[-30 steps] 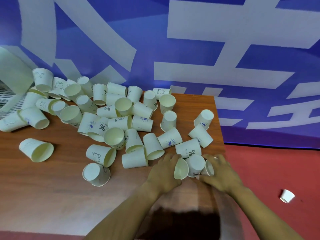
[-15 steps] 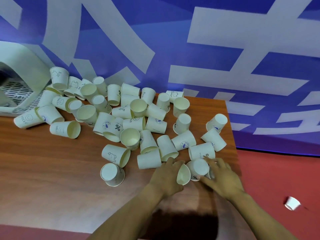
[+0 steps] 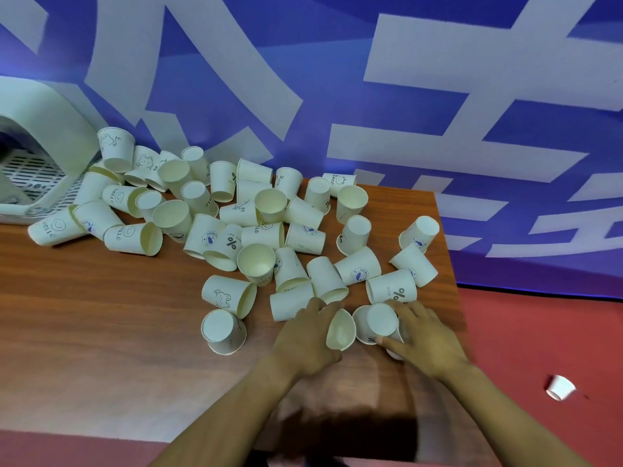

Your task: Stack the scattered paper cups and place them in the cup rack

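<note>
Several white paper cups (image 3: pixel 256 230) lie scattered on a wooden table (image 3: pixel 101 315), most on their sides, a few upright or upside down. My left hand (image 3: pixel 305 335) grips one cup (image 3: pixel 340 330) lying on its side, mouth toward me. My right hand (image 3: pixel 424 338) lies over a cup (image 3: pixel 379 321) whose base faces me, fingers wrapped around another cup partly hidden beneath the palm. A white cup rack (image 3: pixel 37 156) with a slotted tray stands at the far left.
A blue wall banner (image 3: pixel 371 96) with large white shapes rises behind the table. The table's right edge (image 3: pixel 451 264) drops to red floor, where one cup (image 3: pixel 559 387) lies. A dark shadow covers the near table edge.
The view has swung left, bringing the cup rack further into sight. Both hands stay on the same cups near the table's right front, closing a little more around them.
</note>
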The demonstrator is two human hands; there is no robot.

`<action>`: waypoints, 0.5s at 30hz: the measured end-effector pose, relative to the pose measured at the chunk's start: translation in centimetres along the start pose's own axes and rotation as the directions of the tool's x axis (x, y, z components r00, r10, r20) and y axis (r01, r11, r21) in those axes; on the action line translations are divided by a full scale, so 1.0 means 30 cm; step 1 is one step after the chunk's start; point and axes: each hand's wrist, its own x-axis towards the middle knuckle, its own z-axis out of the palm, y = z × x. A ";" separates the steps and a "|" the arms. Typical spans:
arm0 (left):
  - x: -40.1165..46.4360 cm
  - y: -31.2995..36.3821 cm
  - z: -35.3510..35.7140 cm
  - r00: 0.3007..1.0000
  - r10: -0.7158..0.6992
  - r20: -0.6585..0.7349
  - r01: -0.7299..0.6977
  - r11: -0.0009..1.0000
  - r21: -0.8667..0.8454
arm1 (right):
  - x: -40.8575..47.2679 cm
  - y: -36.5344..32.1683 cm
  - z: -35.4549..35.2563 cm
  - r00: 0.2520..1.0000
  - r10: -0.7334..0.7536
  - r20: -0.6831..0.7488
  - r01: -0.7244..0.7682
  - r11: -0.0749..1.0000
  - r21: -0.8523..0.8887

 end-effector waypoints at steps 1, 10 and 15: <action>-0.008 -0.008 -0.005 1.000 -0.007 -0.001 0.007 1.000 -0.002 | 0.004 -0.018 -0.001 1.000 -0.008 0.015 0.008 1.000 0.001; -0.042 -0.038 -0.047 1.000 -0.024 -0.019 0.023 1.000 -0.008 | 0.006 -0.103 0.002 0.997 0.036 0.062 -0.037 0.999 0.018; -0.057 -0.051 -0.063 0.999 -0.008 -0.047 0.008 1.000 -0.019 | -0.006 -0.084 -0.038 0.990 0.128 0.052 -0.132 0.988 0.081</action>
